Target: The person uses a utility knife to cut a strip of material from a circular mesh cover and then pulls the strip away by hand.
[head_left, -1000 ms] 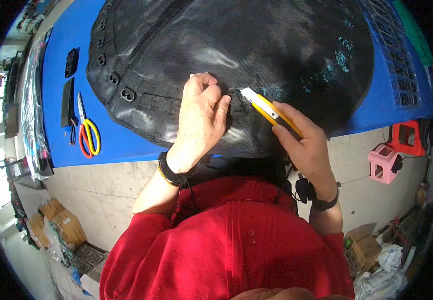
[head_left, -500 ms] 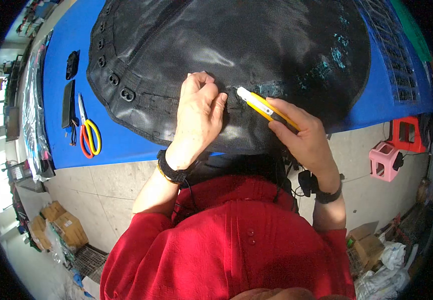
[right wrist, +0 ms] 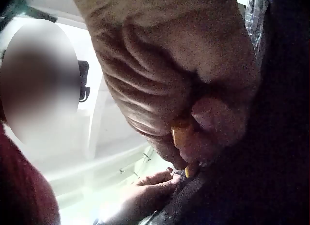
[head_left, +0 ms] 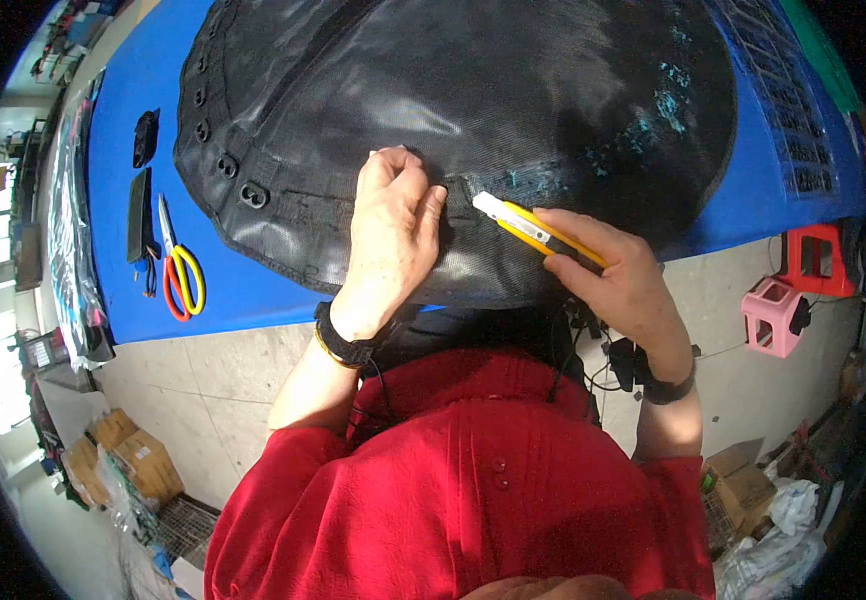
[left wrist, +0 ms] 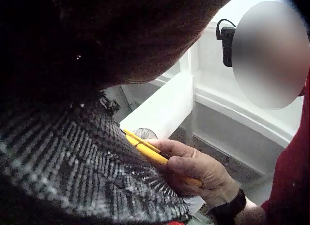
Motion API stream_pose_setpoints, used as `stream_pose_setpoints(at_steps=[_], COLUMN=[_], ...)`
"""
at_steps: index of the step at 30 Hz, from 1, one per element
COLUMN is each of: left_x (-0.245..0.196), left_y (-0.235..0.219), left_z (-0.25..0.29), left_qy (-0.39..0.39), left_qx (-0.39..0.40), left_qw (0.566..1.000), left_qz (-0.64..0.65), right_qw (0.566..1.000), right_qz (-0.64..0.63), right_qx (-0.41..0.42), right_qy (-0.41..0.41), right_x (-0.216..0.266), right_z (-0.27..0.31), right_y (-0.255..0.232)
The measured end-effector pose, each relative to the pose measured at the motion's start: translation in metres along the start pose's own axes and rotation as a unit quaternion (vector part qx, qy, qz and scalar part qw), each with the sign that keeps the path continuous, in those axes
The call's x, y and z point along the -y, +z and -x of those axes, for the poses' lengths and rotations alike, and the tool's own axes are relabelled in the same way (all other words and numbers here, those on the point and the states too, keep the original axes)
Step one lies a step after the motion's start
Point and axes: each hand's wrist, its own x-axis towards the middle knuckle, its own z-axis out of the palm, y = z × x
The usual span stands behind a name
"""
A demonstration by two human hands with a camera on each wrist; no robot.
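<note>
A large black mesh cover (head_left: 403, 90) with a stitched hem lies in front of me. My left hand (head_left: 391, 225) rests on its near part, fingers curled, pinching the mesh; the fingertips are partly hidden. In the right wrist view the left hand (right wrist: 147, 188) shows at the dark fabric. My right hand (head_left: 618, 270) grips a yellow utility knife (head_left: 528, 228), its pale tip pointing left at the mesh, just right of the left thumb. The same utility knife (left wrist: 150, 152) appears in the left wrist view, at the ribbed mesh.
On the blue table (head_left: 243, 290) at the left lie scissors (head_left: 181, 270) with red and yellow handles, a dark pouch (head_left: 140, 215) and a small black object (head_left: 145, 140). Black fittings (head_left: 253, 195) line the cover's left edge. Plastic-wrapped stock (head_left: 803, 120) lies right; a pink stool (head_left: 773, 315) stands below.
The knife tip has moved slightly left, then a little towards my body. My left hand keeps its hold on the mesh. The whole head view has shifted slightly.
</note>
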Motion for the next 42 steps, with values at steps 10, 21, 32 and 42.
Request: stream_pose_setpoints(at_steps=[10,21,32,42], left_x=[-0.006,-0.001,-0.002,-0.003], left_y=[-0.002,0.003,0.001,0.000], left_z=[0.000,0.000,0.000,0.000], left_qy=[-0.018,-0.006,0.002,0.002], left_qx=[-0.011,-0.017,-0.021,-0.021], left_qw=[0.999,1.000,1.000,1.000], left_qz=[0.040,0.015,0.015,0.015], right_qw=[0.999,0.993,0.989,0.983], right_qz=[-0.001,0.038,0.083,0.116], right_qx=[-0.039,-0.108,-0.116,-0.131], right_qy=[0.031,0.002,-0.040,-0.065], right_x=[0.010,0.010,0.015,0.020], right_z=[0.005,0.007,-0.002,-0.002], right_y=[0.012,0.017,0.029,0.032])
